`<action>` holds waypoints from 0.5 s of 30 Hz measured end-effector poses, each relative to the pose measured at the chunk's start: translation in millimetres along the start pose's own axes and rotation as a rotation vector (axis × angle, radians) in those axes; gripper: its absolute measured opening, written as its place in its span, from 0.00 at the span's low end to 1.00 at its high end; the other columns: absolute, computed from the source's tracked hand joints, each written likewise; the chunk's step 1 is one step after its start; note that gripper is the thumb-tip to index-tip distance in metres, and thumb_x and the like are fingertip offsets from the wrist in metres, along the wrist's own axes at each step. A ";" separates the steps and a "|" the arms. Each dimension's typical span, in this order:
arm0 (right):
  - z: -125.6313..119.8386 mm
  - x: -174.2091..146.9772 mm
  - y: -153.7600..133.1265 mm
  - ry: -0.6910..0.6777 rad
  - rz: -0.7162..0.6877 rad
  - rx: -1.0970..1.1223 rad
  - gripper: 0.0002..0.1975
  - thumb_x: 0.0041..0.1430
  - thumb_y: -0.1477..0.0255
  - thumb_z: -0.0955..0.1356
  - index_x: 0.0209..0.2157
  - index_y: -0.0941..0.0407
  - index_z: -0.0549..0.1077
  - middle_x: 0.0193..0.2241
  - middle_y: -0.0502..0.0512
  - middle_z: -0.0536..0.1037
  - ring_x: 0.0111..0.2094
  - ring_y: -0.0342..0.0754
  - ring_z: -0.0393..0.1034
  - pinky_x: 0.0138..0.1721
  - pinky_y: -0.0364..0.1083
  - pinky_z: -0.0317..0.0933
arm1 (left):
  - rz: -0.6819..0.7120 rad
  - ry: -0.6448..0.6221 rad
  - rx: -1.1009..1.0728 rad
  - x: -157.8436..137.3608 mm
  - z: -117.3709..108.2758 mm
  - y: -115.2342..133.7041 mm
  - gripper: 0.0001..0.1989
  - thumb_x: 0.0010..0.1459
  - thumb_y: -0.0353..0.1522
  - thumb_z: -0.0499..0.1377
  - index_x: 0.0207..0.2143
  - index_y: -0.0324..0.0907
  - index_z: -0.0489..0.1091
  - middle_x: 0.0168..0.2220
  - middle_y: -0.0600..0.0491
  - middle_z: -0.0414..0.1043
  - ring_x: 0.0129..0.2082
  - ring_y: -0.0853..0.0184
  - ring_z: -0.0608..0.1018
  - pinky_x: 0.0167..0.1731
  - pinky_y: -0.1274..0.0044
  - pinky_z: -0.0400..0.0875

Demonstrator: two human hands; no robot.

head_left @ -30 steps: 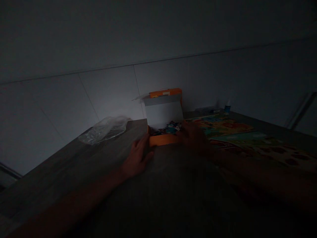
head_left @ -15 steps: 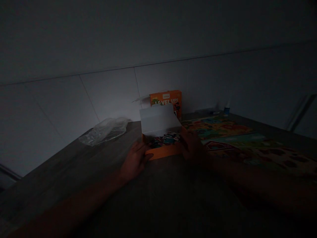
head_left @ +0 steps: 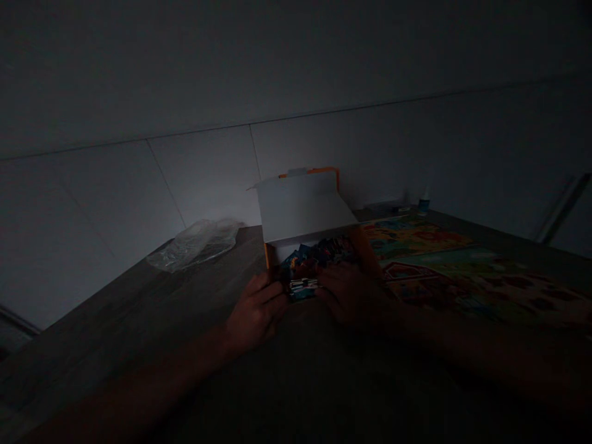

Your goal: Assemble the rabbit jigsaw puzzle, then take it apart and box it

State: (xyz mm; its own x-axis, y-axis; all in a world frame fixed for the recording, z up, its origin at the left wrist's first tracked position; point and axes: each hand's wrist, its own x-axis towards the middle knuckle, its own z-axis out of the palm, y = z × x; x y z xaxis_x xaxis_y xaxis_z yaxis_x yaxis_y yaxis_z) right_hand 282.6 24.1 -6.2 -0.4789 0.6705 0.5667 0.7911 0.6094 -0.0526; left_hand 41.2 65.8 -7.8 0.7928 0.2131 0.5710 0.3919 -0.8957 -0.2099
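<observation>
An orange cardboard box [head_left: 370,253] with a white inside faces me, its lid [head_left: 300,209] raised at the back. Many small colourful cardboard pieces [head_left: 303,285], which look like puzzle pieces, lie in it, several stacked at the front. My left hand [head_left: 256,311] has its fingers curled at the box's front left corner. Over the front right part of the pieces lies my right hand [head_left: 349,293], fingers stretched out to the left. The dim light hides the fingertips of both hands.
A crumpled clear plastic bag [head_left: 198,243] lies at the left. Colourful assembled puzzle panels [head_left: 430,265] cover the right of the grey table [head_left: 185,320]. A small blue-and-white bottle [head_left: 423,205] stands at the back right before the wall. Behind the lid shows another orange box's edge [head_left: 330,169].
The raised lid now stands taller and hides most of the box behind. The orange front wall no longer shows, and the pieces appear at the front. My right hand has shifted left over them.
</observation>
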 end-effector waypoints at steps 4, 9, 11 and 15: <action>6.5 -1.2 5.2 0.123 0.094 0.106 0.13 0.64 0.69 0.65 0.47 0.59 0.74 0.38 0.60 0.77 0.38 0.53 0.71 0.41 0.51 0.62 | 0.005 0.013 0.029 1.6 -0.9 0.8 0.11 0.64 0.25 0.52 0.28 0.40 0.68 0.29 0.49 0.68 0.33 0.61 0.67 0.33 0.70 0.62; 4.7 5.7 23.9 0.354 0.210 0.036 0.14 0.58 0.69 0.69 0.46 0.58 0.73 0.39 0.62 0.76 0.43 0.58 0.69 0.46 0.57 0.62 | -0.056 0.087 -0.050 2.7 -1.6 5.8 0.07 0.64 0.28 0.54 0.32 0.40 0.69 0.29 0.49 0.68 0.32 0.62 0.68 0.32 0.71 0.63; 3.2 10.4 40.2 0.458 0.264 -0.008 0.18 0.56 0.68 0.70 0.47 0.59 0.71 0.41 0.64 0.75 0.45 0.61 0.67 0.48 0.60 0.61 | -0.121 0.152 -0.155 3.0 -2.0 7.4 0.06 0.63 0.29 0.55 0.31 0.40 0.69 0.28 0.50 0.67 0.31 0.63 0.68 0.32 0.71 0.64; 9.2 15.3 81.6 0.521 0.523 0.272 0.26 0.54 0.65 0.70 0.52 0.61 0.68 0.49 0.69 0.72 0.50 0.64 0.66 0.51 0.61 0.60 | -0.394 0.300 -0.414 2.0 2.2 1.5 0.13 0.64 0.33 0.53 0.25 0.42 0.63 0.25 0.54 0.63 0.30 0.65 0.68 0.33 0.72 0.64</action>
State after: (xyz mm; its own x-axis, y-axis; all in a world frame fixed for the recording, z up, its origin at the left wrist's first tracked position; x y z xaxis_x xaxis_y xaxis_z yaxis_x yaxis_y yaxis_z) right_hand 336.3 88.0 -9.3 0.2235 0.6548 0.7220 0.7113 0.3969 -0.5801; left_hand 44.4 65.8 -8.8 0.4377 0.4918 0.7527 0.3667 -0.8620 0.3499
